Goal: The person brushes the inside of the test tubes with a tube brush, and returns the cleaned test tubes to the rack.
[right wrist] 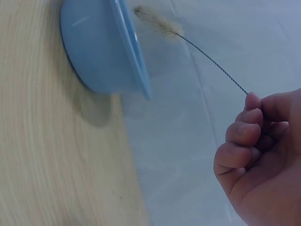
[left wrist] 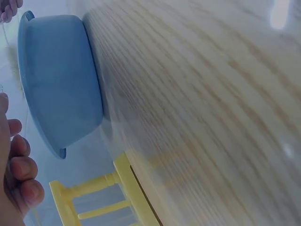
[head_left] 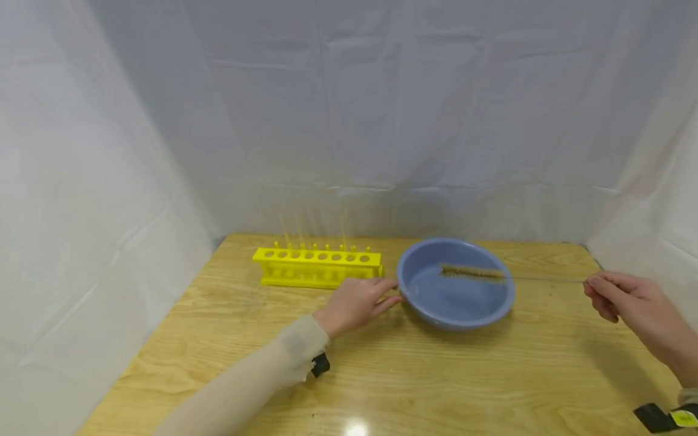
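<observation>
Wooden table (head_left: 436, 375), basin (head_left: 455, 303) between hands (head_left: 357, 303) (head_left: 635, 303); brush (head_left: 472, 273) above

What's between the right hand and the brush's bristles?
The thin twisted wire stem, clear in the right wrist view; in the head view it crosses the basin's rim.

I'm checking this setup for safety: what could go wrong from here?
The right hand pinches the brush's thin wire well away from the bristles, so they might wobble into the basin.
The left hand is close to the rack; a nudge could tip it and perhaps upset the clear tubes.
</observation>
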### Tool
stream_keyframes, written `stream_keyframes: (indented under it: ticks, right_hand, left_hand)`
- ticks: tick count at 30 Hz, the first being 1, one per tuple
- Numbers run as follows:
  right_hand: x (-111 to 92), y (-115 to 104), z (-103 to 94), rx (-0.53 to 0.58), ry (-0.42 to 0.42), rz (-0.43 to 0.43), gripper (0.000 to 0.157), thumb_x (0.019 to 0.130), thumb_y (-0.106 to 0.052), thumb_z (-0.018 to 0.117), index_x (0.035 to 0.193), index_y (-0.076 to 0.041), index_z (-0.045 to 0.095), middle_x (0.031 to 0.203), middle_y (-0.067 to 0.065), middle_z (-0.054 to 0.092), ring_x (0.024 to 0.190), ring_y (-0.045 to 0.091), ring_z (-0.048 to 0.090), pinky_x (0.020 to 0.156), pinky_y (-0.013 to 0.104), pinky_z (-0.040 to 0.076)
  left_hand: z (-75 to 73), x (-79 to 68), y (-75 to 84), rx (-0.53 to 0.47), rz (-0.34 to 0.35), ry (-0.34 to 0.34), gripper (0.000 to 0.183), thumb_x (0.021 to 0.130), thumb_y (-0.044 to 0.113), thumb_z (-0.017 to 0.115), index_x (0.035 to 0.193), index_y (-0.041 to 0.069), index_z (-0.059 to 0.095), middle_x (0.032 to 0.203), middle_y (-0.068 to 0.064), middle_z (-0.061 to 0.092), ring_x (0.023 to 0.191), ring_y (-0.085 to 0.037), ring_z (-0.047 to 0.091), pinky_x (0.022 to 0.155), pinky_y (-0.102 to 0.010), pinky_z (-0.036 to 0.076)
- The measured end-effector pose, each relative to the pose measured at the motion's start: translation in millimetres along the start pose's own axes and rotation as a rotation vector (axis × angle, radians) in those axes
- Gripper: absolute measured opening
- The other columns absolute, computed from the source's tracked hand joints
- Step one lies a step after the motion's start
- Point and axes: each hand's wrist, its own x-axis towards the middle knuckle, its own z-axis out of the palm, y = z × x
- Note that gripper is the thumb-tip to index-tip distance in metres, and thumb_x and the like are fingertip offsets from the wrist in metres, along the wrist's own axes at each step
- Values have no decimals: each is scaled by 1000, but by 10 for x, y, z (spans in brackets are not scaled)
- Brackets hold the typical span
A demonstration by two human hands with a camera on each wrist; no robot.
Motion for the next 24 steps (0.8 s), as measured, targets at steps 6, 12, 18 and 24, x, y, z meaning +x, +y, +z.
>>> stream_keyframes:
  ticks: [6,12,18,24]
  right_hand:
    - [-3,24,94,-19,17,61,46,110,-34,36,100,5,57,68,5,47,61,21,43,56,32,34]
    - [-24,54,137,-84,47,110,51,110,-40,34,102,4,58,67,5,47,60,21,44,57,31,35]
    - [-22,66,166,-101,63,135,52,109,-43,36,105,3,60,71,4,52,62,20,47,57,30,38]
    - [-26,78,182,-70,50,108,50,109,-42,38,98,2,61,64,5,49,58,22,46,57,31,37]
  left_hand:
    - [-12,46,39,40,-10,-24,34,101,41,60,124,18,65,91,1,76,57,-6,61,44,-15,39]
    - [-10,140,82,104,-32,-46,26,100,42,59,113,20,64,80,7,69,50,-3,49,40,-15,28]
    - [-13,187,96,147,-64,-54,22,100,39,57,104,19,64,79,7,67,49,-5,46,38,-19,27]
    - [-26,226,114,181,-86,-67,21,97,35,61,108,18,62,76,7,65,47,-5,44,37,-19,26]
